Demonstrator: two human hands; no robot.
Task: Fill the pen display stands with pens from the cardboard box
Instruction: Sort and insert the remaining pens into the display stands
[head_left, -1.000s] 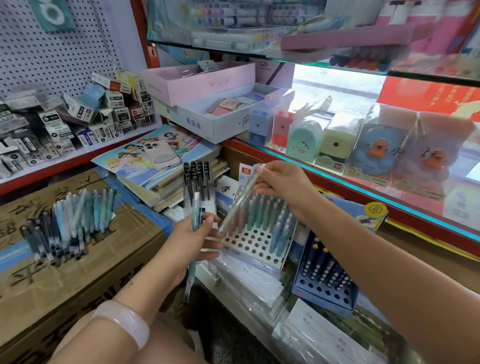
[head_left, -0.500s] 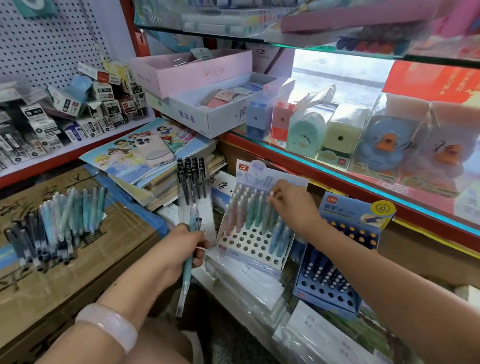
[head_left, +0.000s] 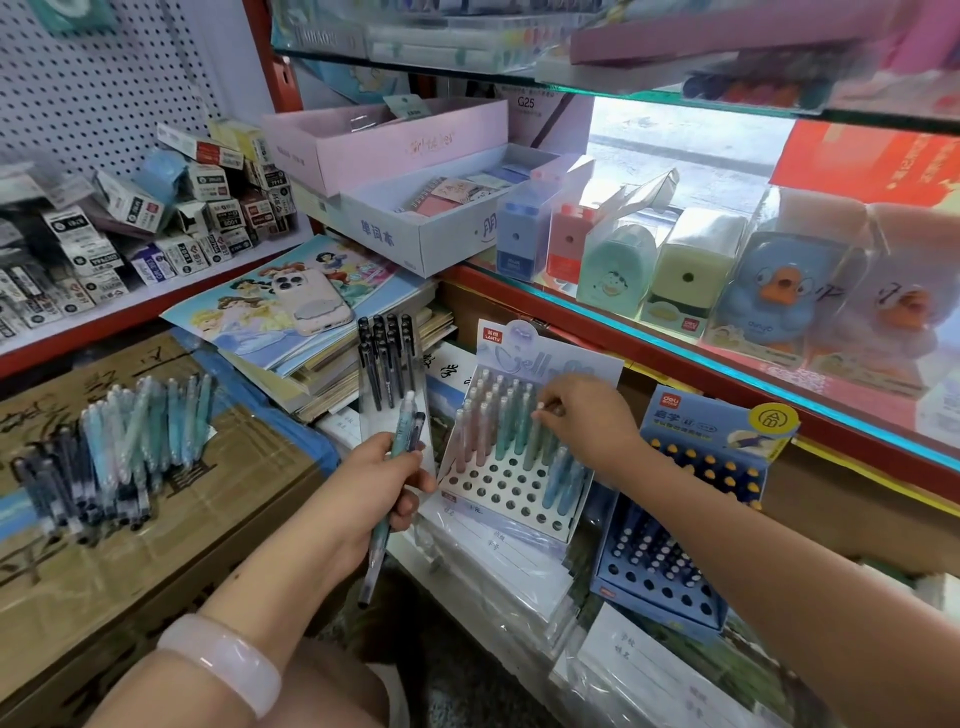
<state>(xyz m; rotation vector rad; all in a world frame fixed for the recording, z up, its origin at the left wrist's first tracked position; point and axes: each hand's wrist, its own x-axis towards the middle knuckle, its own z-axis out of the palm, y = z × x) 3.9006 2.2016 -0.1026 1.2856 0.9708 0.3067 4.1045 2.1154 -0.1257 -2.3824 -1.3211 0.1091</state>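
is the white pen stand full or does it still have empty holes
Partly filled: the white pen stand has pens in its back rows, while many front holes are empty.

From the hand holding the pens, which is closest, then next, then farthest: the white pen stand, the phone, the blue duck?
Measured from the left hand in the head view:
1. White pen stand: just to the hand's right, nearly touching.
2. Phone: up and a bit left, lying on the picture books.
3. Blue duck: far right, on the glass shelf.
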